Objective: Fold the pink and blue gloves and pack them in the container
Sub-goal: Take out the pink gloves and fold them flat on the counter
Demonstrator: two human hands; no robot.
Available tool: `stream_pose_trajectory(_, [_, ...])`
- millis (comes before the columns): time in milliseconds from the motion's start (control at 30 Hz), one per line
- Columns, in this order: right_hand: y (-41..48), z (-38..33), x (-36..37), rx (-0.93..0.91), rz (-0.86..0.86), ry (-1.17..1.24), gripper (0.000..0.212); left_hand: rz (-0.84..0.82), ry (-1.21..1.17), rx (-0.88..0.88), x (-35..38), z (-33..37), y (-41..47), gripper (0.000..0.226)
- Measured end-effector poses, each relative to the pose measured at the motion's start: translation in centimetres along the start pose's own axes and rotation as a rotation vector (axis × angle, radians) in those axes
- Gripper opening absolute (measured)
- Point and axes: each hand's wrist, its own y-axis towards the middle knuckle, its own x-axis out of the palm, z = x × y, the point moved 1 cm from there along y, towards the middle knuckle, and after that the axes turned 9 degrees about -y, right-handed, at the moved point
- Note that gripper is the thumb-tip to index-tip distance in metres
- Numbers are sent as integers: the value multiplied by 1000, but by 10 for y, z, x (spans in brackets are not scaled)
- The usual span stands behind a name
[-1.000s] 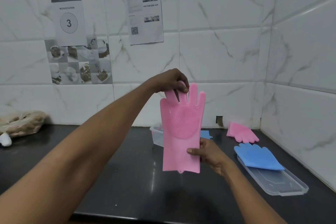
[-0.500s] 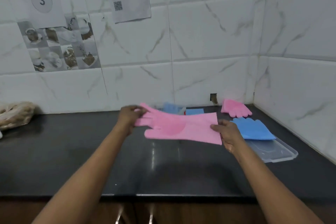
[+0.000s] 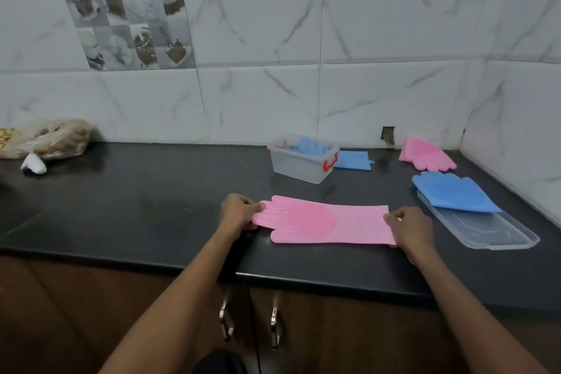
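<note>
Pink glove (image 3: 328, 223) lies flat on the dark worktop (image 3: 136, 206) near the front edge, set crosswise: finger end to the left, cuff to the right, textured palm patch facing up. Left hand (image 3: 238, 212) pinches the glove's fingertip end, its fingers (image 3: 258, 206) curled around the tips. Right hand (image 3: 409, 228) grips the cuff edge, thumb on top and the remaining fingers curled. Both hands rest at worktop level. The clear container (image 3: 303, 161), with red latches, stands behind the glove toward the wall; a blue glove (image 3: 309, 146) shows inside it, and a blue piece (image 3: 353, 159) lies just beside its right wall. Whether the two are one glove cannot be determined. A second pink glove (image 3: 425, 155) lies near the back right corner. Another blue glove (image 3: 452, 194) rests across the far end of the clear lid (image 3: 501, 234) at the right. A plastic bag (image 3: 51, 140) sits at the far left against the wall.
</note>
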Motion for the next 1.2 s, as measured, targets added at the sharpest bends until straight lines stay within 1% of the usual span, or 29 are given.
stream_pose_trajectory(100, [-7,-5,-1,-19,-8,-33,19,80,119,75,0,0,-3,22])
stream_pose_trajectory(200, [-9,-2,-7,29,-1,-27,20,46,273,124,4,3,-5,23])
stream_pose_trajectory(300, [-9,-1,-15,46,0,-12,18,16,341,170,9,5,-10,22])
stream_pose_trajectory(333, [-10,-2,-16,41,-2,-41,18,19,357,160,9,6,-11,23])
stream_pose_trajectory(367, [-13,-3,-16,26,12,-124,18,43,405,149,7,8,-11,24])
stream_pose_trajectory(400, [-16,-5,-17,-2,61,-250,18,105,489,157,5,10,-10,25])
stream_pose_trajectory(433, [-17,-6,-17,-49,143,-365,20,194,587,204,4,15,-8,25])
stream_pose_trajectory(467, [-18,-8,-17,-131,232,-435,24,259,640,297,5,22,-8,25])
stream_pose_trajectory(500, [-18,-11,-15,-247,287,-463,31,252,638,426,10,28,-10,27])
stream_pose_trajectory(533, [-17,-14,-11,-371,265,-472,40,148,610,570,19,35,-13,29])
stream_pose_trajectory(567, [-17,-18,-6,-483,177,-473,51,-29,582,684,31,38,-18,31])
stream_pose_trajectory(600, [-17,-21,0,-562,52,-471,60,-235,592,726,45,36,-24,34])
stream_pose_trajectory(633, [-17,-22,7,-601,-81,-479,67,-410,680,698,58,30,-31,43])
stream_pose_trajectory(667, [-19,-22,15,-609,-197,-513,72,-521,818,662,67,20,-33,54])
stream_pose_trajectory(700, [-20,-19,22,-601,-284,-573,77,-565,941,640,72,10,-33,62])
stream_pose_trajectory(733, [-22,-16,29,-591,-335,-636,80,-570,1009,632,73,-1,-30,68])
stream_pose_trajectory(767, [-21,-12,35,-576,-357,-677,82,-548,1028,632,73,-11,-25,75])
stream_pose_trajectory(833, [-16,-9,39,-541,-378,-681,88,-499,1001,664,73,-18,-15,87])
stream_pose_trajectory(867, [-14,-9,40,-536,-391,-672,91,-493,997,672,72,-20,-12,89])
stream_pose_trajectory(933, [-10,-10,36,-530,-402,-662,98,-499,1015,679,76,-17,-12,81])
stream_pose_trajectory(1000, [-10,-12,31,-519,-430,-664,95,-501,1032,651,79,-10,-17,73])
stream_pose_trajectory(1067, [-11,-14,24,-511,-460,-663,90,-486,1029,638,79,1,-26,72])
stream_pose_trajectory(1133, [-8,-21,12,-516,-539,-640,86,-459,1002,697,79,10,-39,76])
stream_pose_trajectory(1167, [-2,-25,3,-512,-574,-590,82,-414,966,753,80,14,-47,80])
stream_pose_trajectory(1200, [6,-29,-6,-507,-588,-510,75,-363,906,825,80,19,-57,78])
